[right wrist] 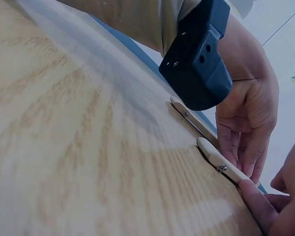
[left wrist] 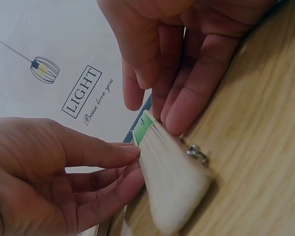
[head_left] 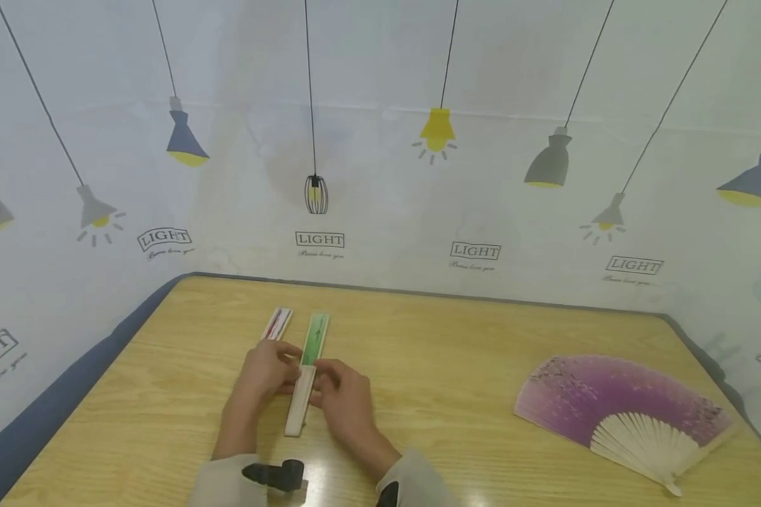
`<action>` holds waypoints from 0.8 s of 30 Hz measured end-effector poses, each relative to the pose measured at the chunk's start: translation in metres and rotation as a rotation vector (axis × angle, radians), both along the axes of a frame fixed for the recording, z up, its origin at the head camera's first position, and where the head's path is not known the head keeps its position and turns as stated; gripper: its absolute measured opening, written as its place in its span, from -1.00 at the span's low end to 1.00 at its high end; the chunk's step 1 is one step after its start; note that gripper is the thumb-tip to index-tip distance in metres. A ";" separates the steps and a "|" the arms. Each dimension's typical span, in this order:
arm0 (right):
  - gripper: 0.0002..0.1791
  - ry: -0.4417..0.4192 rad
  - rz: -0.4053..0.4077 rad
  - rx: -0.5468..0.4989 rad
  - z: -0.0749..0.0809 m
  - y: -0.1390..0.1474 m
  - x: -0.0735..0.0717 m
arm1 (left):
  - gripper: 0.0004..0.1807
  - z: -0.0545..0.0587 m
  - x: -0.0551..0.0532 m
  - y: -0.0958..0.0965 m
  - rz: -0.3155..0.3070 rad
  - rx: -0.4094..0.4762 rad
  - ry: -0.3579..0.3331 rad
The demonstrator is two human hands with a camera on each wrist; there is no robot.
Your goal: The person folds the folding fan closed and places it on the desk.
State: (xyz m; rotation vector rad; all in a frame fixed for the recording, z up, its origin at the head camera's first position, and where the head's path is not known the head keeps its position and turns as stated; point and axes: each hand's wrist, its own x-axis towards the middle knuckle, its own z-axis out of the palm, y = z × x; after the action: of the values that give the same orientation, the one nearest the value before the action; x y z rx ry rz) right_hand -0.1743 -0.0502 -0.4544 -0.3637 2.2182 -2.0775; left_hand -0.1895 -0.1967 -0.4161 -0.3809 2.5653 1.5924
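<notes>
A folded fan [head_left: 301, 401] with pale sticks and a green leaf lies on the table between both hands. My left hand [head_left: 268, 370] holds its left side with thumb and fingertips, beside the meeting of sticks and green leaf. From the other side my right hand [head_left: 347, 401] grips the same fan with its fingers. In the right wrist view, the fan's metal rivet [right wrist: 221, 167] shows near its rounded end. A second folded fan [head_left: 277, 322], white with red and dark marks, lies left of the green one, partly hidden behind my left hand.
An opened purple fan [head_left: 609, 391] with pale ribs lies spread at the right of the wooden table [head_left: 444, 394]. White cloth [head_left: 380, 141] printed with lamps hangs behind the table's back edge and at both sides. Dark wrist cameras sit at both sleeves.
</notes>
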 end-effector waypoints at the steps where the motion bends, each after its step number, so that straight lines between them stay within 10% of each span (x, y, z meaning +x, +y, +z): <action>1: -0.73 0.001 -0.001 0.012 0.000 0.000 0.000 | -0.59 0.000 0.000 0.000 -0.003 0.000 0.000; 7: -0.70 0.014 -0.014 0.048 -0.001 0.002 -0.004 | -0.62 0.004 -0.002 0.003 0.008 -0.012 0.006; 14: -0.69 0.022 -0.057 -0.016 0.012 0.017 -0.010 | -0.59 0.029 -0.002 0.016 0.038 -0.274 0.099; 24: -0.72 0.189 -0.158 0.152 0.039 0.099 -0.013 | -0.71 0.039 -0.009 0.095 -0.004 -0.042 0.302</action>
State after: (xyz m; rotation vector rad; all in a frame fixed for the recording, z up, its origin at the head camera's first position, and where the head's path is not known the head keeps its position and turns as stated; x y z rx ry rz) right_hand -0.1877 0.0492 -0.4150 -0.3991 2.5742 -2.0042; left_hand -0.1984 -0.1015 -0.3769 -0.1468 2.8172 1.7146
